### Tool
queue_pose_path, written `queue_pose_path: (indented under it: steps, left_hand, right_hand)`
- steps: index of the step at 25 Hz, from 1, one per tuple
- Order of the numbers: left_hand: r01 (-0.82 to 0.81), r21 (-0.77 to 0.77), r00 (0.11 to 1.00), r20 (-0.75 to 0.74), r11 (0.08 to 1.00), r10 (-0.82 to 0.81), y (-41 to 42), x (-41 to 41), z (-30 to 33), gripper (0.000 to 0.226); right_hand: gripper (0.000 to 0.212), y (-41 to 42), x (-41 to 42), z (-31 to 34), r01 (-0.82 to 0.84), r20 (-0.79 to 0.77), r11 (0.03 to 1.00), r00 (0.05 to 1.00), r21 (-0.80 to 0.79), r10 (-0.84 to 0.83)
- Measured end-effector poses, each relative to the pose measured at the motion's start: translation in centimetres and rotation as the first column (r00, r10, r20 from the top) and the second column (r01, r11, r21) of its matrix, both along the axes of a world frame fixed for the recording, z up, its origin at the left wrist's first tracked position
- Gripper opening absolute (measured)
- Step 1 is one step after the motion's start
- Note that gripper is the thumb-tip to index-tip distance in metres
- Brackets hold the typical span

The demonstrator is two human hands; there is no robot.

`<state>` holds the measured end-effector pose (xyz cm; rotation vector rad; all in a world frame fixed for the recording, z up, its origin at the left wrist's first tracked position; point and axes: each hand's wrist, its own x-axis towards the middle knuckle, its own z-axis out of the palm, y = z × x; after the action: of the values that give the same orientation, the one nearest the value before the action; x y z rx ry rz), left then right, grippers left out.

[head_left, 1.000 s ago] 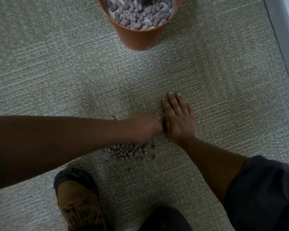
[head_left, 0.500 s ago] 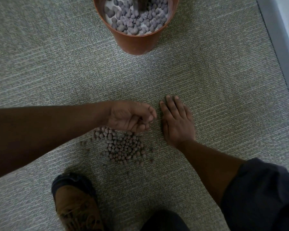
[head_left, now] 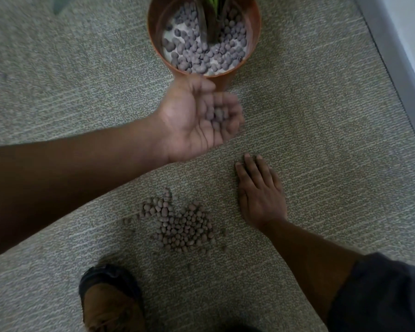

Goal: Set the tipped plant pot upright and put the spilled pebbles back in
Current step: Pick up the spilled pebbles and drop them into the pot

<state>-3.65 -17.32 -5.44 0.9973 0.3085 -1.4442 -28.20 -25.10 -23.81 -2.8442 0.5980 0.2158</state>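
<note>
Hands: my left hand point(head_left: 197, 118) cups a few small grey-brown clay pebbles point(head_left: 217, 115) palm-up just short of the round terracotta-orange plant pot point(head_left: 254, 32); my right hand point(head_left: 261, 195) lies flat and released on the grey-green carpet point(head_left: 321, 116).

Pot stands upright, part-filled with pebbles. A loose pile of spilled pebbles point(head_left: 182, 226) lies on the carpet beside my right hand, near my tan shoe point(head_left: 110, 305). Risk, in my judgement: loosely curled fingers could let pebbles roll off before clearing the rim, scattering them again.
</note>
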Motion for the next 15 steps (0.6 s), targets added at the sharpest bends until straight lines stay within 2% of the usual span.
queue_pose_path:
  steps: [2, 4, 12, 15]
  left_hand:
    - [-0.190, -0.008, 0.979, 0.078, 0.982, 0.190, -0.3, 1.6, 1.6, 0.045]
    - [-0.276, -0.030, 0.951, 0.136, 0.961, 0.278, -0.7, 3.2, 2.8, 0.049]
    - [-0.289, -0.001, 0.922, 0.271, 0.957, 0.278, -0.6, 5.3, 4.1, 0.061]
    - [-0.311, 0.009, 0.849, 0.452, 0.950, 0.274, -0.1, 4.8, 2.9, 0.038]
  right_hand:
    - [0.058, 0.0, 0.0, 0.0, 0.003, 0.003, 1.000, 1.000, 0.009, -0.003]
    - [0.058, 0.0, 0.0, 0.1, 0.006, 0.005, 1.000, 1.000, 0.014, -0.006]
    - [0.058, 0.1, 0.1, 0.4, 0.009, 0.007, 0.999, 1.000, 0.032, -0.009]
    - [0.059, 0.1, 0.1, 0.4, 0.001, 0.003, 1.000, 1.000, 0.021, -0.001]
